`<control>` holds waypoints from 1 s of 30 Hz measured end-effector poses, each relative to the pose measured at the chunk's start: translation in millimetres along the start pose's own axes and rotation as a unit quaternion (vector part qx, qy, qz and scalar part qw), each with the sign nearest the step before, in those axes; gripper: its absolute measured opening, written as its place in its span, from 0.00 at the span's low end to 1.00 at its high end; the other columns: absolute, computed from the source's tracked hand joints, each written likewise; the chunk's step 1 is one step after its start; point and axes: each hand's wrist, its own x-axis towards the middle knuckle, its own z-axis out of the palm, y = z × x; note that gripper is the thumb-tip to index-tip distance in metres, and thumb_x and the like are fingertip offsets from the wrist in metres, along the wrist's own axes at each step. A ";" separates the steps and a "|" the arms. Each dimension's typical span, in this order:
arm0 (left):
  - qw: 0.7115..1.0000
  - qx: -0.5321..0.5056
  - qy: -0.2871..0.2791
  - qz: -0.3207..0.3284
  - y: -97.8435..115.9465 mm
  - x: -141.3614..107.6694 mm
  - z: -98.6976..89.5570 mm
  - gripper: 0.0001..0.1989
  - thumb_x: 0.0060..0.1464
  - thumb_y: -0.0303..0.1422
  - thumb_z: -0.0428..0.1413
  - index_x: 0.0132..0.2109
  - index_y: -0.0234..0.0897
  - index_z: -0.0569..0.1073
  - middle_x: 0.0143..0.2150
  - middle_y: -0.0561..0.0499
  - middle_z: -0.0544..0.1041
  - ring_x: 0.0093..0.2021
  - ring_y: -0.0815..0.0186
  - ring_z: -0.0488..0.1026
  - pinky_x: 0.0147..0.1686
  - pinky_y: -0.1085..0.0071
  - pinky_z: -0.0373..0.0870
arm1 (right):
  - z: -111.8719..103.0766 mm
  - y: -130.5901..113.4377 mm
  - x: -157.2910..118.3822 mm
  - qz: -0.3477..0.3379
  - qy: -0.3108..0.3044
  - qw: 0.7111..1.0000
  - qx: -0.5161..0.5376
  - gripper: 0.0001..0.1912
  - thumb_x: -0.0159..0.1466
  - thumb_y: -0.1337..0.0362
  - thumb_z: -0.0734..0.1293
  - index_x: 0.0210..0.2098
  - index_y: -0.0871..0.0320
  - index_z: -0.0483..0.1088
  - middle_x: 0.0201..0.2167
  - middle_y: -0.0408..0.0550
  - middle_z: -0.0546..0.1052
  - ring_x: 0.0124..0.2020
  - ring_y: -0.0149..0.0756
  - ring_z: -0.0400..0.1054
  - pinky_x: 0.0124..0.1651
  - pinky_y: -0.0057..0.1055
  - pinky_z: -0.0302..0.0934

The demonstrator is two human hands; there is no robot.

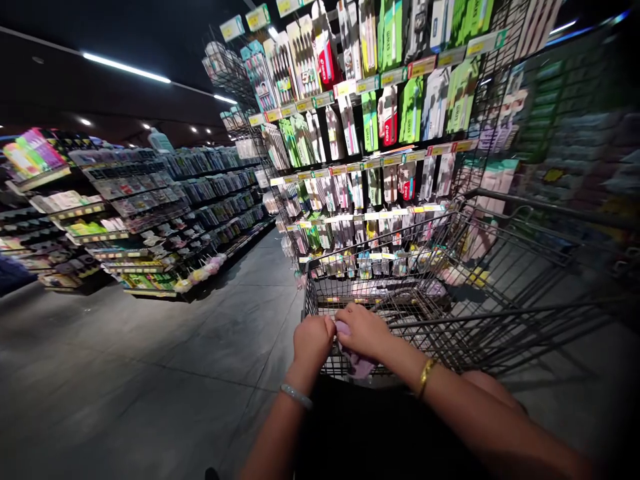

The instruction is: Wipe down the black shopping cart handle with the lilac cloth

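Observation:
A dark wire shopping cart (500,311) stands in front of me, and its near rim runs under my hands. My left hand (313,339), with a pale bracelet at the wrist, is closed at the near left corner of the cart. Beside it, my right hand (364,328) has its fingers curled over a purple cloth-like item (361,364), part of which hangs down at the cart's near side. A gold bracelet circles my right forearm. The two hands nearly touch. What my left fingers wrap round is hidden.
Just beyond the cart rises a wire rack of packaged toothbrushes (391,115) with price labels. Shelves full of goods (145,200) stand at the left, across a grey floor (200,353). More shelves are dim at the far right.

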 end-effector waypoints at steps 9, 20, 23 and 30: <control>0.994 0.023 0.091 0.058 -20.9 -6.0 23.8 0.22 0.64 0.28 0.44 0.25 0.36 0.77 0.24 0.47 0.78 0.28 0.64 0.75 0.55 0.59 0.65 | -3.4 -1.7 12.7 -0.018 -0.054 0.998 -0.020 0.19 0.65 0.49 0.60 0.40 0.53 0.77 0.38 0.51 0.80 0.41 0.42 0.74 0.42 0.33 0.64; 0.993 0.069 0.080 0.057 -26.7 12.9 30.1 0.24 0.65 0.30 0.42 0.25 0.34 0.77 0.24 0.45 0.78 0.29 0.62 0.76 0.55 0.59 0.65 | -2.7 -22.3 44.7 0.107 -0.044 0.993 -0.037 0.22 0.71 0.51 0.56 0.53 0.56 0.72 0.50 0.59 0.75 0.47 0.44 0.73 0.44 0.36 0.66; 0.993 0.079 0.052 0.071 -32.2 19.4 27.9 0.23 0.64 0.29 0.43 0.26 0.34 0.77 0.25 0.45 0.78 0.30 0.62 0.76 0.55 0.59 0.64 | 7.8 -31.2 33.6 0.057 -0.011 0.997 -0.047 0.18 0.71 0.52 0.57 0.49 0.55 0.71 0.48 0.56 0.74 0.47 0.43 0.71 0.46 0.37 0.66; 0.995 0.076 0.054 0.034 -35.2 19.9 28.0 0.27 0.65 0.31 0.40 0.26 0.33 0.78 0.25 0.42 0.79 0.29 0.61 0.75 0.56 0.60 0.63 | -5.4 20.6 -8.1 -0.036 0.025 0.994 -0.102 0.18 0.61 0.58 0.72 0.49 0.54 0.69 0.47 0.52 0.72 0.48 0.45 0.67 0.45 0.35 0.64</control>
